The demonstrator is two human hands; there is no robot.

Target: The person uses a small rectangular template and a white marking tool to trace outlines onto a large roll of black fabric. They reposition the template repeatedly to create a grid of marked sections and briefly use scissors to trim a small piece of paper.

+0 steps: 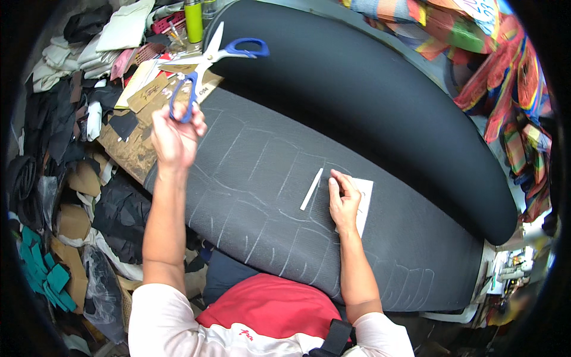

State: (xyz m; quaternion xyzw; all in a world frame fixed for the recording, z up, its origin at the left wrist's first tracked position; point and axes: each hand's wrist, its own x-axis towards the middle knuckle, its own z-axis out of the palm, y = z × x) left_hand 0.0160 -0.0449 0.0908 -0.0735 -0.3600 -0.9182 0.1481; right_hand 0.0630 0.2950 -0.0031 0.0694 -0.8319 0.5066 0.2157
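Observation:
My left hand is raised at the left, its fingers closed round one handle loop of a pair of scissors. The scissors have blue handles and spread metal blades, held over the table's far left part. My right hand is at the middle right, half curled, with a small gap between thumb and forefinger and nothing visible in it. It partly covers a white card lying on a dark textured sheet. Left of this hand, a slim white stick lies on the sheet. Pale outlines are drawn across the sheet.
A large black roll lies along the sheet's far side. Scraps and papers cover the wooden tabletop at the left, near a green bottle. Fabric piles stand farther left; colourful strips hang at the far right.

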